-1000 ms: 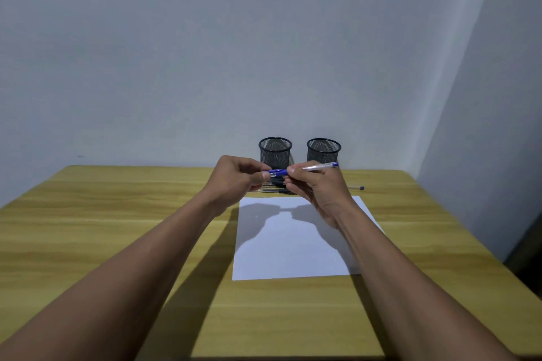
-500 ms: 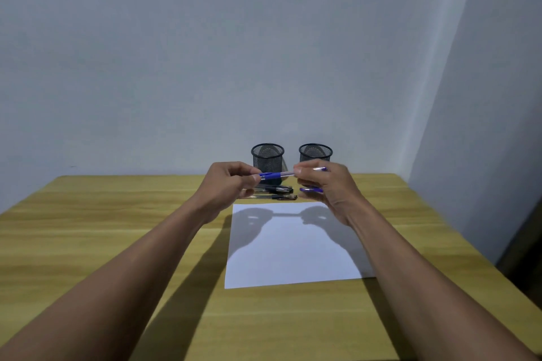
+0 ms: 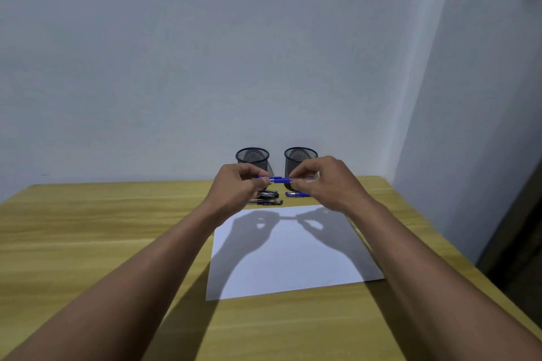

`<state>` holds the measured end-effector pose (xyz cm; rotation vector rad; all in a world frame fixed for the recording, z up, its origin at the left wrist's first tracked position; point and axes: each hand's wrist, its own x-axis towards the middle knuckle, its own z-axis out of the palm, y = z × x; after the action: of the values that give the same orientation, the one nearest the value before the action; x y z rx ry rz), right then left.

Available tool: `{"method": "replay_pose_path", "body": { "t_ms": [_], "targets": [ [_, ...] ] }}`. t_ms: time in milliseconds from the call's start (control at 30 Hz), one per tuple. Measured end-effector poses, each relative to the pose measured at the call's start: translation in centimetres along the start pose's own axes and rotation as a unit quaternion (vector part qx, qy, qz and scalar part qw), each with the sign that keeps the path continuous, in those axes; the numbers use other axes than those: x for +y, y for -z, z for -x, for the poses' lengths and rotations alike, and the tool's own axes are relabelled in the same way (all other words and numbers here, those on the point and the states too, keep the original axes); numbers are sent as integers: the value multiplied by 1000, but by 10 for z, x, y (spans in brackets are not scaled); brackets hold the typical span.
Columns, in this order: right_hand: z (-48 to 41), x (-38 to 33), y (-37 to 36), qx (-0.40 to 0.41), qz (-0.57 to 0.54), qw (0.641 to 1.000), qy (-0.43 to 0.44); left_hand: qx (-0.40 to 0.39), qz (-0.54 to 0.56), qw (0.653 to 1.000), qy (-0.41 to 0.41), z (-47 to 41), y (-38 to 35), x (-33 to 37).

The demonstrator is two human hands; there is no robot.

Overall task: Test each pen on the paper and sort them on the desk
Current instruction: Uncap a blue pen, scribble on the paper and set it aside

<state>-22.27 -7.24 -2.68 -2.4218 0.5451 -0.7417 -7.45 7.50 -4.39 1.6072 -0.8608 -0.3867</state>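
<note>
Blue pen (image 3: 278, 180) held level above far edge of paper (image 3: 293, 252), pinched at both ends: left hand (image 3: 239, 184) closed on blue end, right hand (image 3: 325, 182) closed on clear barrel. Blue cap (image 3: 296, 194) seen lying on bench (image 3: 88, 228) under right hand. Dark pens (image 3: 265, 198) grouped just beyond paper, near 2 mesh cups (image 3: 252, 157) at wall.
</note>
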Motion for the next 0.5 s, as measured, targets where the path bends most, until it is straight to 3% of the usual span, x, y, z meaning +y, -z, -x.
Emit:
{"method": "replay_pose_path", "body": {
  "t_ms": [133,300,400,500],
  "targets": [
    [6,25,17,32,52,998,-6,11,-58,998,-26,-10,-29,-2],
    [16,76,52,73,72,991,-84,52,-153,983,-84,-18,-90,0],
    [19,113,66,88,81,983,-141,-18,-213,970,-120,-26,-134,-5],
    [22,147,72,94,101,972,-190,-136,-299,931,-156,-32,-178,-9]
  ]
}}
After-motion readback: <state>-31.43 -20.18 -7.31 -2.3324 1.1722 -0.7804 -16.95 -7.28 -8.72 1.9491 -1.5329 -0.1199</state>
